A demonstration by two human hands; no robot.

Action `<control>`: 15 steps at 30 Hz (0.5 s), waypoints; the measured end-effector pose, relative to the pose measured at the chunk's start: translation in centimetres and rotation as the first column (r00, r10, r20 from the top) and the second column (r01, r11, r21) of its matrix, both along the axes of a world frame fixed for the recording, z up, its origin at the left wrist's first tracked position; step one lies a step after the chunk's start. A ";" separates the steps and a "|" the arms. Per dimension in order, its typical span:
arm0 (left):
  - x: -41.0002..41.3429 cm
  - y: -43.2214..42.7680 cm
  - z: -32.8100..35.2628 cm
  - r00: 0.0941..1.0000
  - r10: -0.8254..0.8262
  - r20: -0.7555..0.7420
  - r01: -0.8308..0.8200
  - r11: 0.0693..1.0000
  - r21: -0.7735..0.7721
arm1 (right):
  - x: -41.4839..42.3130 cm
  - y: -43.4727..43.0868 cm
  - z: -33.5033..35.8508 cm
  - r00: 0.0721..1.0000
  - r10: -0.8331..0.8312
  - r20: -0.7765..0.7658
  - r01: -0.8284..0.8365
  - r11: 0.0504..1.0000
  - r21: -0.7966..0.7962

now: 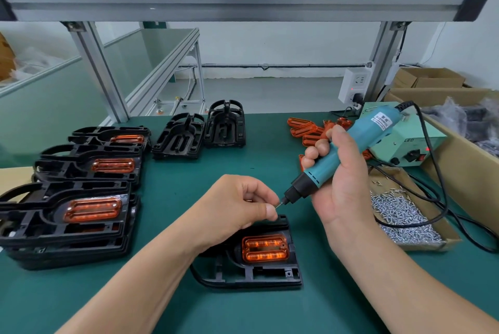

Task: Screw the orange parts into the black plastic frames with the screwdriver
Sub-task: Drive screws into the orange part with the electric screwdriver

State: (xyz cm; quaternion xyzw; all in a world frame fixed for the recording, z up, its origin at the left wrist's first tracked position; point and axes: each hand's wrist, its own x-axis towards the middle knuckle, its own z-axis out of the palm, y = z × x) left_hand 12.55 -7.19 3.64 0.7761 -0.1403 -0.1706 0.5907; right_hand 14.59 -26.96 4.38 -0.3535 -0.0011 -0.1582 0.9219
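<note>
A black plastic frame (266,275) lies on the green mat in front of me with an orange part (264,248) seated in it. My right hand (339,185) grips a teal electric screwdriver (351,150), tilted with its tip pointing down-left above the frame. My left hand (237,210) pinches a small screw (278,204) against the bit's tip with thumb and forefinger. Part of the frame is hidden under my left wrist.
Stacks of frames with orange parts (81,212) sit at the left, bare frames (201,131) behind. Loose orange parts (307,128) lie at back right. A cardboard tray of screws (399,214), the power unit (410,144) and its black cable (442,198) are at right.
</note>
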 end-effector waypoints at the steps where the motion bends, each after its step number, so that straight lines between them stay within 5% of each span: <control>1: -0.1 -0.1 0.0 1.000 -0.010 0.005 0.010 1.000 0.006 | -0.1 -0.1 -0.1 1.000 0.005 0.001 -0.005 1.000 0.010; 15: -0.3 0.2 0.4 0.978 -0.156 -0.140 0.141 0.984 -0.111 | -1.1 -0.6 0.3 0.988 0.105 0.110 -0.110 0.993 0.045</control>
